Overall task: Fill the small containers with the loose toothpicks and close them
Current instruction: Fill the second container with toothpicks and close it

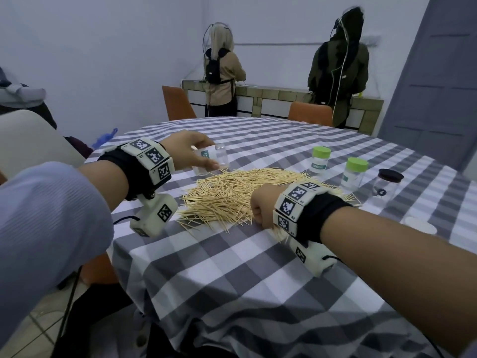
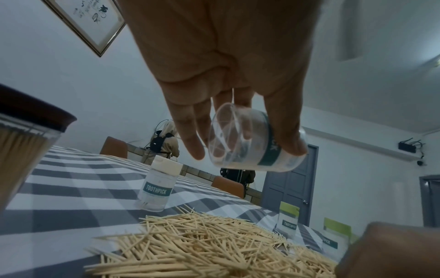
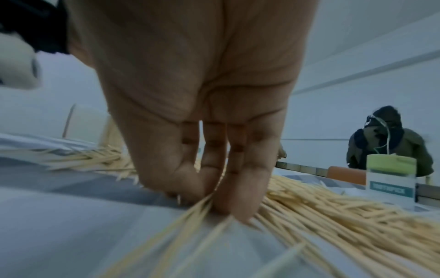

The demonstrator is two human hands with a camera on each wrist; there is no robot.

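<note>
Head view: your left hand (image 1: 192, 151) grips a clear plastic container (image 1: 213, 161), lidless and tipped on its side, held above the far-left edge of the toothpick pile (image 1: 232, 195). Your right hand (image 1: 262, 206) presses down at the pile's near edge, fingertips (image 3: 240, 203) bunched together and pinching a small sheaf of the thin wooden sticks against the checked tablecloth (image 1: 232, 267). Two green-lidded containers (image 1: 321, 160) stand upright just beyond the pile. Bare cloth lies between the pile and the table's near edge.
</note>
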